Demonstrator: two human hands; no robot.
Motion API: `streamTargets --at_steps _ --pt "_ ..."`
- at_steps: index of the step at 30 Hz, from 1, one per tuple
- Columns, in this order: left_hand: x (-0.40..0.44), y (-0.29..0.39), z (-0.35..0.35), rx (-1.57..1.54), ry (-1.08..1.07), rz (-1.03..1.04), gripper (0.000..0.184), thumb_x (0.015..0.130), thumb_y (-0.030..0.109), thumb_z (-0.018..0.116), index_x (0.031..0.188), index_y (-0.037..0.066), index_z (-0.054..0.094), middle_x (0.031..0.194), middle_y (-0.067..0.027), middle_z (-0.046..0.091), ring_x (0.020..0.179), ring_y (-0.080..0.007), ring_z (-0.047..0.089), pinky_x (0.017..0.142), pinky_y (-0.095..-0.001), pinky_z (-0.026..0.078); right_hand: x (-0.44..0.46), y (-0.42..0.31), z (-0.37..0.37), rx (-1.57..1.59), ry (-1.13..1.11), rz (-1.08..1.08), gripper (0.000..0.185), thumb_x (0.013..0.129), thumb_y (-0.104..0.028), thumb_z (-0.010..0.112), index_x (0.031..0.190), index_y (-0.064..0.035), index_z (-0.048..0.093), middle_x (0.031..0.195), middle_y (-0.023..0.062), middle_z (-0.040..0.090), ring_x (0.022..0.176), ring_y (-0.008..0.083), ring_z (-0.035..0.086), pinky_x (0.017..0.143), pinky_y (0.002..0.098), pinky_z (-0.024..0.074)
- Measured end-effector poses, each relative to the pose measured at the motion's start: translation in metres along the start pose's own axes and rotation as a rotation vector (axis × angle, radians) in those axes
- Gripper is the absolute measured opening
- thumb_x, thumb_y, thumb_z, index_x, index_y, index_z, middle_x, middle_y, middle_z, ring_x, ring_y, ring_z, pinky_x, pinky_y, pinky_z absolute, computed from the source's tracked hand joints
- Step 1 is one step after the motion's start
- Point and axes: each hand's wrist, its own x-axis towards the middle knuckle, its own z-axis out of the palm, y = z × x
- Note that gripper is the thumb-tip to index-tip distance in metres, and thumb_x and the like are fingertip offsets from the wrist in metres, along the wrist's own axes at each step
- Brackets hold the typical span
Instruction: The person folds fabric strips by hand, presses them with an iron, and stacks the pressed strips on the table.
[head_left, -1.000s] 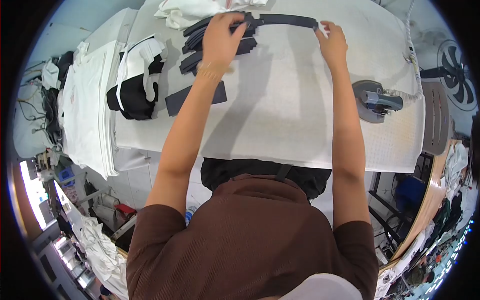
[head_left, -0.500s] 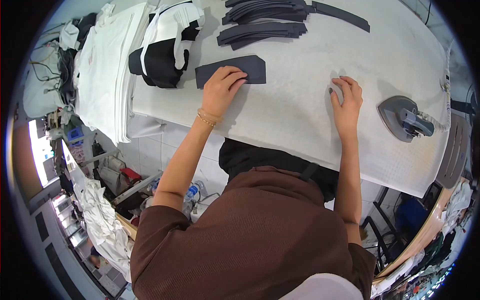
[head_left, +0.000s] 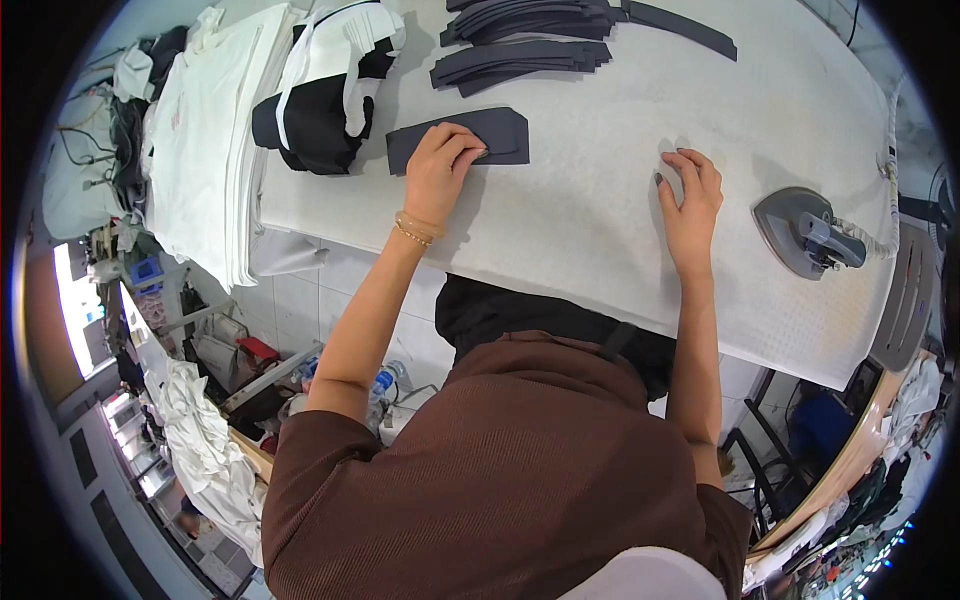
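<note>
My left hand [head_left: 438,170] is over a flat dark grey fabric piece [head_left: 510,135] with angled corners, near the table's front edge. Its thumb and fingertips are pinched together at the fabric's surface, where a curved edge or crease shows beside them. Whether one layer or more is between the fingers is hidden. Off to the right, my right hand [head_left: 690,205] hovers at or just above the white table cover, fingers curved and apart, holding nothing. A steam iron [head_left: 800,235] rests further right of it.
Behind the fabric lie fanned stacks of dark grey strips [head_left: 520,62], with a single strip [head_left: 685,30] to their right. A tied black and white bundle [head_left: 320,125] and a pile of white cloth [head_left: 210,150] are on the left. The iron's hose [head_left: 893,190] runs along the right edge.
My left fingertips have closed into a tighter pinch on the dark grey piece, and a curved edge now shows beside them. The right hand and the iron have hardly moved.
</note>
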Motion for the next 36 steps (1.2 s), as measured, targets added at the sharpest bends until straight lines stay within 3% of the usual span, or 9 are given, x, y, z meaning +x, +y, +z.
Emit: streamTargets --at_steps 6,14,16,21,24,27,30,35,36 --pt "0.001 0.001 0.002 0.045 -0.017 0.033 0.009 0.082 0.003 0.070 0.089 0.004 0.065 0.093 -0.0054 0.061 0.087 -0.0254 0.059 0.074 -0.0354 0.049 0.000 0.002 0.001 -0.004 -0.001 0.000 0.032 0.084 -0.009 0.067 0.116 -0.0143 0.064 0.129 0.0029 0.055 0.123 0.0248 0.048 0.102 0.0415 0.0330" --pt "0.002 -0.002 0.003 -0.035 -0.081 -0.086 0.009 0.084 0.001 0.066 0.090 0.002 0.060 0.094 -0.0082 0.059 0.090 -0.0289 0.057 0.077 -0.0374 0.048 0.006 -0.011 0.005 -0.064 0.020 0.009 0.028 0.084 -0.011 0.068 0.112 -0.0138 0.065 0.122 0.0037 0.056 0.118 0.0257 0.050 0.098 0.0429 0.0353" --pt "0.002 -0.002 0.004 -0.051 -0.088 -0.104 0.009 0.084 0.001 0.066 0.091 0.001 0.059 0.094 -0.0086 0.059 0.090 -0.0291 0.057 0.077 -0.0373 0.048 0.016 -0.024 0.016 -0.091 0.012 -0.059 0.026 0.084 -0.012 0.069 0.109 -0.0133 0.066 0.117 0.0045 0.058 0.113 0.0266 0.053 0.093 0.0433 0.0379" --pt "0.002 -0.002 0.003 -0.071 -0.088 -0.113 0.010 0.085 0.001 0.065 0.092 0.001 0.058 0.095 -0.0100 0.059 0.091 -0.0298 0.056 0.077 -0.0372 0.047 0.045 -0.098 0.064 0.255 -0.114 -0.393 0.026 0.074 -0.011 0.077 0.099 -0.0132 0.068 0.101 0.0047 0.056 0.102 0.0231 0.054 0.084 0.0389 0.0388" --pt "0.002 -0.002 0.003 -0.082 -0.083 -0.096 0.011 0.086 -0.003 0.061 0.096 -0.001 0.056 0.098 -0.0095 0.057 0.091 -0.0287 0.056 0.079 -0.0344 0.048 0.052 -0.122 0.088 0.119 -0.188 -0.524 0.014 0.076 -0.010 0.074 0.089 -0.0112 0.067 0.094 0.0032 0.053 0.095 0.0223 0.052 0.080 0.0372 0.0370" --pt "0.002 0.010 0.001 -0.041 -0.054 -0.016 0.015 0.086 0.005 0.066 0.100 0.003 0.060 0.102 -0.0080 0.058 0.094 -0.0287 0.056 0.082 -0.0362 0.046 0.056 -0.118 0.094 0.069 -0.088 -0.568 0.011 0.078 -0.012 0.073 0.086 -0.0107 0.066 0.090 0.0014 0.051 0.087 0.0217 0.051 0.076 0.0361 0.0353" --pt "0.004 0.027 0.005 0.202 -0.026 0.118 0.022 0.080 0.018 0.072 0.100 0.012 0.065 0.102 -0.0021 0.060 0.096 -0.0231 0.057 0.088 -0.0383 0.041 0.048 -0.094 0.068 0.026 -0.038 -0.552 0.011 0.078 -0.012 0.073 0.085 -0.0116 0.066 0.088 0.0012 0.051 0.087 0.0210 0.051 0.076 0.0367 0.0357" --pt "0.010 0.063 0.047 0.118 -0.078 0.261 0.012 0.080 0.014 0.071 0.092 0.012 0.067 0.096 0.0000 0.063 0.096 -0.0218 0.059 0.086 -0.0371 0.042 0.012 -0.033 -0.005 -0.171 0.057 -0.421 0.013 0.077 -0.010 0.074 0.087 -0.0135 0.067 0.086 0.0018 0.050 0.084 0.0212 0.051 0.073 0.0361 0.0360" --pt "0.011 0.075 0.057 0.074 -0.114 0.294 0.011 0.081 0.013 0.070 0.091 0.012 0.066 0.097 0.0001 0.063 0.097 -0.0213 0.059 0.086 -0.0366 0.042 0.000 -0.019 -0.017 -0.205 0.060 -0.369 0.011 0.076 -0.008 0.069 0.085 -0.0139 0.067 0.088 0.0015 0.049 0.087 0.0205 0.051 0.074 0.0359 0.0361"
